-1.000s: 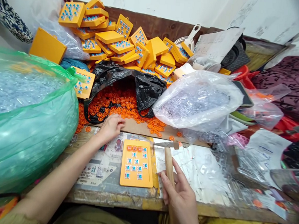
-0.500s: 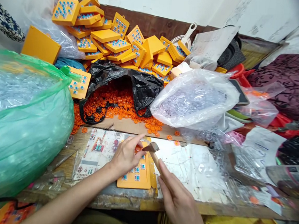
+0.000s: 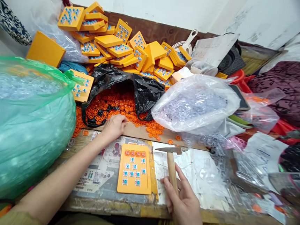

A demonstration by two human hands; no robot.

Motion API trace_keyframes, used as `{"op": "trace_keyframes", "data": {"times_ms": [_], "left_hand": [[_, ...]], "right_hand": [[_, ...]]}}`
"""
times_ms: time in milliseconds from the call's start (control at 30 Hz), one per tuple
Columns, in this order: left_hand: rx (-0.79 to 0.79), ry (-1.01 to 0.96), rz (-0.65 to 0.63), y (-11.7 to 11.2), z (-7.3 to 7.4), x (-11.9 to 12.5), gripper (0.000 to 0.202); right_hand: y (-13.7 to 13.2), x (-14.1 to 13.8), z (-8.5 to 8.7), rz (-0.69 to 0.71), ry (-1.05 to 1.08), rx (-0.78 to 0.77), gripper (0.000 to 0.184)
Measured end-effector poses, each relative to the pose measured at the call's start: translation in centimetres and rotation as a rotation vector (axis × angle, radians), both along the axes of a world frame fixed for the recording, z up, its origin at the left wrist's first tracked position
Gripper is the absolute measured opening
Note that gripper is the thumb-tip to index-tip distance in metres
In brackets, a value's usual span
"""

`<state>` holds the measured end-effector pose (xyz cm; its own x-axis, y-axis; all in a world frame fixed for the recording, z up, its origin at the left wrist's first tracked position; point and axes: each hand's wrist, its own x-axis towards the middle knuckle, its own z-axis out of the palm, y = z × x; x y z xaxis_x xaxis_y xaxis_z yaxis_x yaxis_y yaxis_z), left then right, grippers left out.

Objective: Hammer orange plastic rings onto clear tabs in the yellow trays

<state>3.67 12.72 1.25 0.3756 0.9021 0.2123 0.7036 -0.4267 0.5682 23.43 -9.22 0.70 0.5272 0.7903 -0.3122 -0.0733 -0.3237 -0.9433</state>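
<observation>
An orange plastic board (image 3: 135, 169) with small blue and white pieces and a top row of orange rings lies flat on the bench in front of me. My right hand (image 3: 184, 203) is closed round the wooden handle of a small hammer (image 3: 172, 155), whose metal head hovers just right of the board. My left hand (image 3: 115, 126) reaches to the loose orange rings (image 3: 119, 106) spilling from a black bag (image 3: 144, 89), its fingers curled at the edge of the pile. What those fingers hold is hidden.
A big green bag of clear pieces (image 3: 20, 125) fills the left. A clear bag of clear pieces (image 3: 195, 104) lies to the right of the black bag. Several finished orange boards (image 3: 124, 47) are heaped at the back wall. Plastic wrap and clutter (image 3: 253, 163) cover the right side.
My left hand has left the board and gone back up to the orange ring pile. The hammer has swung from over the board to its right side.
</observation>
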Motion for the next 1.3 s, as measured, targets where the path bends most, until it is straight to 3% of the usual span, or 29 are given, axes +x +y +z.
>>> {"op": "trace_keyframes", "data": {"times_ms": [267,367,500,633,733,867,1000,1133,1200,1300], "left_hand": [[0.024,-0.008,-0.044,-0.9,-0.4,0.2,0.017],[0.064,-0.05,-0.072,-3.6,0.5,0.4,0.018],[0.105,-0.199,-0.213,-9.2,1.6,1.6,0.032],[0.16,-0.201,-0.274,-12.1,0.8,3.2,0.039],[0.219,-0.202,-0.249,-12.2,-0.4,3.7,0.045],[0.273,-0.231,-0.192,-12.0,-1.4,3.8,0.051],[0.288,-0.256,-0.18,-12.4,-1.7,3.9,0.054],[0.28,-0.29,-0.18,-12.6,-1.5,3.6,0.051],[0.27,-0.329,-0.19,-11.7,-1.1,3.2,0.042],[0.227,-0.251,-0.124,-8.1,-0.3,2.8,0.02]], "right_hand": [[0.1,-0.1,0.5,-0.022,0.015,0.006,0.081],[-0.4,0.0,0.1,0.006,-0.103,-0.002,0.075],[-1.3,-0.3,-0.3,0.049,-0.343,0.077,0.053],[-2.1,-0.3,0.1,0.159,-0.519,0.236,0.041],[-2.3,0.1,0.4,0.247,-0.654,0.332,0.046],[-2.3,0.2,0.9,0.387,-0.709,0.349,0.047],[-2.5,0.0,1.3,0.286,-0.784,0.404,0.049],[-2.8,0.5,0.5,0.446,-0.753,0.322,0.045],[-2.8,0.6,-0.2,0.381,-0.653,0.237,0.041],[-2.3,0.4,-0.6,0.155,-0.442,0.146,0.045]]}}
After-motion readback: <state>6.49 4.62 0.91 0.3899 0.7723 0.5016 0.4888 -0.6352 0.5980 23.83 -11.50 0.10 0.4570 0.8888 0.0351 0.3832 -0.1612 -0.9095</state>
